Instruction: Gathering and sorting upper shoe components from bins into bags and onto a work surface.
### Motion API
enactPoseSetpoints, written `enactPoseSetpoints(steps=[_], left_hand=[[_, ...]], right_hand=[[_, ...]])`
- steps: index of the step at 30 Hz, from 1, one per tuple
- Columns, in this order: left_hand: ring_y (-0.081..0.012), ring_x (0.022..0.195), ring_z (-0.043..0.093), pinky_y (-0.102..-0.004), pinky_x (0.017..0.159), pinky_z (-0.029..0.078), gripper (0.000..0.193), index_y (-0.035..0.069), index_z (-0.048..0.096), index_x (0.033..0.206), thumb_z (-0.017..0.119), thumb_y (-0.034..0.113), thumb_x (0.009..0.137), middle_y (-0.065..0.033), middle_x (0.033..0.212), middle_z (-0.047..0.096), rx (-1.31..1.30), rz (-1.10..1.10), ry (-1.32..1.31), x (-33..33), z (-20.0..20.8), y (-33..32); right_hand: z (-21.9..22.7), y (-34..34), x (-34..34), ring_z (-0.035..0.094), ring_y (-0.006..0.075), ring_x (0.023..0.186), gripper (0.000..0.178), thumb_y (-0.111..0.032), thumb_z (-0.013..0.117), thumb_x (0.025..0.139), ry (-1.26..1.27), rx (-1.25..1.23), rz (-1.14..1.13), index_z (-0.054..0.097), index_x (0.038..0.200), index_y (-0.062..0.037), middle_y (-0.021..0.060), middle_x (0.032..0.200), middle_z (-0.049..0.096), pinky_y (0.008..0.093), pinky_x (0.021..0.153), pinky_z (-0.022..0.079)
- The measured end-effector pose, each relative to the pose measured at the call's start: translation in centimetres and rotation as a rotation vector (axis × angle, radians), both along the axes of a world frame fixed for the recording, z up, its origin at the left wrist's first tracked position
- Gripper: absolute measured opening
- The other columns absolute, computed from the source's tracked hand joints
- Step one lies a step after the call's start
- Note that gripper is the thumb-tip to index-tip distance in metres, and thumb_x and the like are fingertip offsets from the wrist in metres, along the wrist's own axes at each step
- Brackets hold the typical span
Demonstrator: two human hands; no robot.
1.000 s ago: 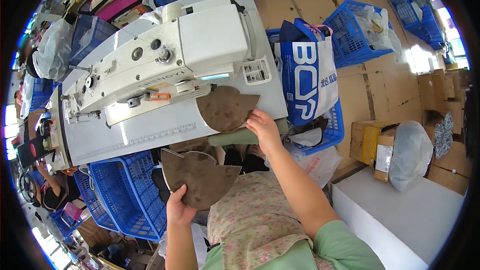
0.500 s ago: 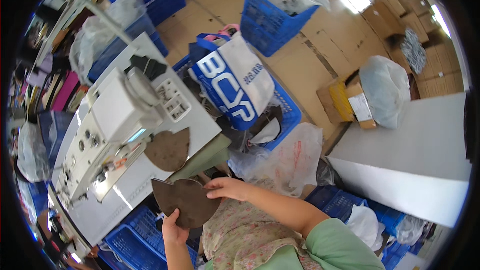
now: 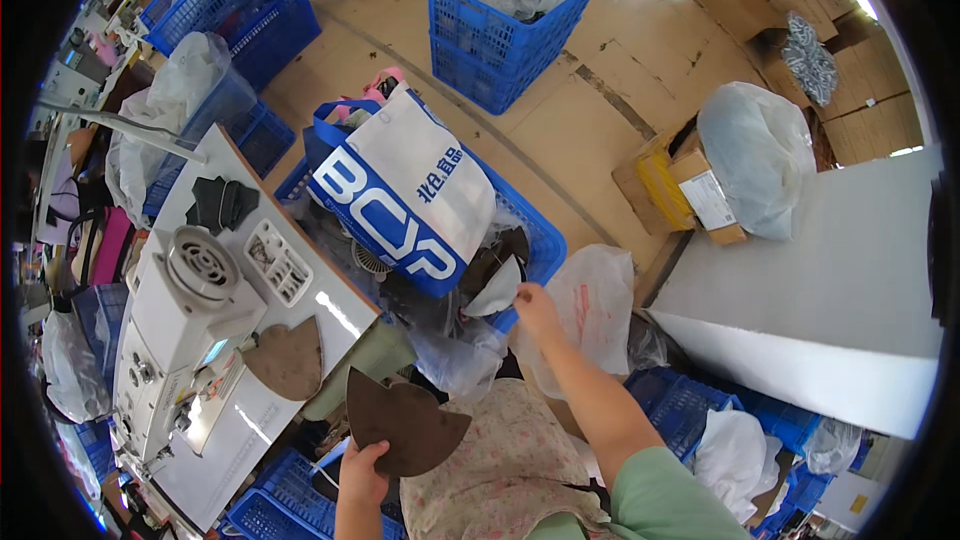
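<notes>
My left hand [image 3: 362,475] grips the lower edge of a dark brown cut piece [image 3: 405,427] with a pointed corner and curved sides, thumb on top. It is held in front of my floral apron [image 3: 495,455]. Reaching forward, my right hand [image 3: 540,312] has its fingertips pinched at the edge of a white curved cut piece [image 3: 495,290]. That piece lies at the near end of a blue basket [image 3: 545,240], beside dark pieces and clear plastic. Another brown cut piece [image 3: 287,358] rests flat on the sewing machine table [image 3: 345,305].
The white sewing machine [image 3: 180,310] stands at left, with a small parts tray [image 3: 280,262] near it. A blue and white bag [image 3: 405,190] lies on the basket. Farther off are a stacked blue crate [image 3: 500,50] and cardboard boxes [image 3: 740,0]. A white-sided surface [image 3: 800,270] is at right.
My right hand has left the brown piece and moved forward and right to the white piece in the basket. My left hand still holds the brown piece, now turned. The view has shifted.
</notes>
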State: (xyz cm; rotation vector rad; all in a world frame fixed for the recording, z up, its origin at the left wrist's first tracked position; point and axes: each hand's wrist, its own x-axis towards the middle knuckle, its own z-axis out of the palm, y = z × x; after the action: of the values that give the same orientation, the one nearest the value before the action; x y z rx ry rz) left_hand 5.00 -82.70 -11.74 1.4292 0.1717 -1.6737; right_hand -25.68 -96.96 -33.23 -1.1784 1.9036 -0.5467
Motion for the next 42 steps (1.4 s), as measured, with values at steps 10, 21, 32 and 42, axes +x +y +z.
enactPoseSetpoints(steps=[10, 21, 32, 42], left_hand=[[-0.0284, 0.113, 0.052, -0.0398, 0.097, 0.041, 0.059, 0.0, 0.041, 0.13, 0.045, -0.013, 0.073, -0.0136, 0.122, 0.053, 0.1, 0.182, -0.008, -8.4, -3.1, 0.5], [-0.0281, 0.116, 0.05, -0.0422, 0.098, 0.041, 0.042, 0.001, 0.044, 0.126, 0.048, 0.002, 0.084, -0.0123, 0.126, 0.052, 0.024, 0.253, 0.043, -10.6, -1.9, -1.1], [-0.025, 0.113, 0.053, -0.0386, 0.099, 0.041, 0.042, 0.007, 0.048, 0.123, 0.052, 0.003, 0.081, -0.0069, 0.122, 0.055, -0.156, 0.244, 0.197, -12.9, 0.7, -4.6], [-0.0289, 0.121, 0.045, -0.0462, 0.102, 0.035, 0.052, 0.005, 0.041, 0.13, 0.055, 0.017, 0.082, -0.0114, 0.131, 0.047, -0.473, 0.224, 0.43, -11.7, 3.7, -5.2]], right_hand=[[-7.1, -10.0, -1.5, 0.061, 0.036, 0.094, 0.038, -0.025, 0.069, 0.068, 0.431, 0.418, 0.401, 0.062, 0.096, -0.0006, 0.0222, 0.097, 0.063, 0.0425, 0.081, 0.049], [5.3, -7.2, -5.2, 0.063, 0.024, 0.083, 0.033, -0.012, 0.06, 0.075, -0.701, 0.446, -0.138, 0.055, 0.106, -0.0016, 0.0131, 0.097, 0.063, 0.0364, 0.074, 0.051], [21.1, 0.1, -3.7, 0.059, 0.0177, 0.094, 0.044, -0.013, 0.059, 0.083, -1.351, 0.421, -0.104, 0.045, 0.124, -0.0061, 0.0073, 0.112, 0.058, 0.0318, 0.072, 0.05], [22.3, 2.6, -0.4, 0.057, 0.0135, 0.084, 0.038, -0.014, 0.06, 0.084, -1.021, 0.276, 0.153, 0.048, 0.118, -0.0049, 0.0056, 0.104, 0.058, 0.0264, 0.067, 0.049]])
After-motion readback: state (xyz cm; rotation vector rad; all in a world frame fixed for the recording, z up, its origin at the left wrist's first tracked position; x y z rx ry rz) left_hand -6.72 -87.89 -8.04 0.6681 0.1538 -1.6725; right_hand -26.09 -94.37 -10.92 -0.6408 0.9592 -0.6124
